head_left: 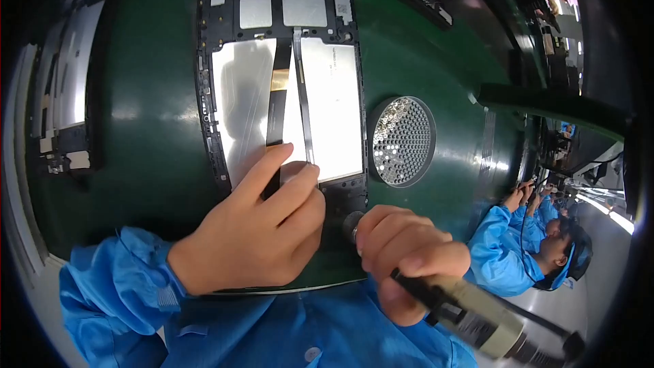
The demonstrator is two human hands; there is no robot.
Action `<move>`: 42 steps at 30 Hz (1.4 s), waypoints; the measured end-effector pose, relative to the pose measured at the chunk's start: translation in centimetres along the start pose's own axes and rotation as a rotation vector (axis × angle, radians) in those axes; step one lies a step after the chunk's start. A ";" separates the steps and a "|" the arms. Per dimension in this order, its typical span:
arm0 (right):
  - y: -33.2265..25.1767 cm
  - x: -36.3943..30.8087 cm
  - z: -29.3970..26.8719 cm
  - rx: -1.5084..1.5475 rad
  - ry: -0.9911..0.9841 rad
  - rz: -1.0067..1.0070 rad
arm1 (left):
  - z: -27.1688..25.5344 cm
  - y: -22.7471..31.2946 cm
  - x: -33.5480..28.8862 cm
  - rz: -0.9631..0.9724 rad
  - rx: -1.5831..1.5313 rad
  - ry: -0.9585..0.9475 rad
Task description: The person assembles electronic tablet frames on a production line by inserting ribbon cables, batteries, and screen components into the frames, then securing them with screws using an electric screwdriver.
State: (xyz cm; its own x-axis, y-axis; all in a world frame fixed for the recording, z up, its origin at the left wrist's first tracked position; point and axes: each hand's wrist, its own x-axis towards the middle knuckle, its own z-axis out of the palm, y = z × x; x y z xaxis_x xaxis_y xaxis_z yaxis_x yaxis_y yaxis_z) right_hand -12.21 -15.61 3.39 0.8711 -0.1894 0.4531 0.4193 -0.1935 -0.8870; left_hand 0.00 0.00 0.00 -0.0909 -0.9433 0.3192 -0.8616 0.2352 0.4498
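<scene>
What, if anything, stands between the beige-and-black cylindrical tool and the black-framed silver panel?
Nothing visible: the right hand holds the tool near the lower right corner of the panel. The left hand lies farther left.

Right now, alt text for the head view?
A left hand rests on an open, black-framed device with silver panels, while the right hand grips a beige-and-black cylindrical handheld tool. A round tray of small shiny pieces sits right of the device on the green tabletop.

The head-worn fisheye view looks down, from near, at the flat device [334,109]
</scene>
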 end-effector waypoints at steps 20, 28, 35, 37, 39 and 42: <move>-1.1 -3.2 -12.7 0.017 0.680 -0.069 | -7.8 -19.0 5.0 -0.735 0.852 0.125; -1.6 -4.0 -15.1 -0.097 0.661 0.186 | -2.5 -18.6 17.3 -0.361 0.352 0.226; -0.7 -3.7 -16.2 -0.101 0.717 0.189 | -3.1 -20.3 22.0 -0.295 0.554 0.009; -0.1 -3.2 -15.8 -0.057 0.700 0.137 | -3.4 -20.5 20.8 -0.283 0.679 0.127; -0.9 -2.3 -14.2 -0.097 0.666 0.158 | -4.3 -18.5 18.6 -0.195 0.700 0.310; -0.7 -2.6 -12.6 -0.042 0.573 0.017 | -5.1 -14.7 14.9 -0.139 0.707 0.448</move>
State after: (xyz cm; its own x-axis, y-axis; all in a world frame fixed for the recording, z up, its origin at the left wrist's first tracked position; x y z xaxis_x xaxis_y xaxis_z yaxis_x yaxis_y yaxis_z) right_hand -17.99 -27.07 3.94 0.5949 -0.6822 0.4251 0.3860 -0.2214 -0.8955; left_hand 13.88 -16.28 2.37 0.1172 -0.7358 0.6670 -0.9732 -0.2188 -0.0704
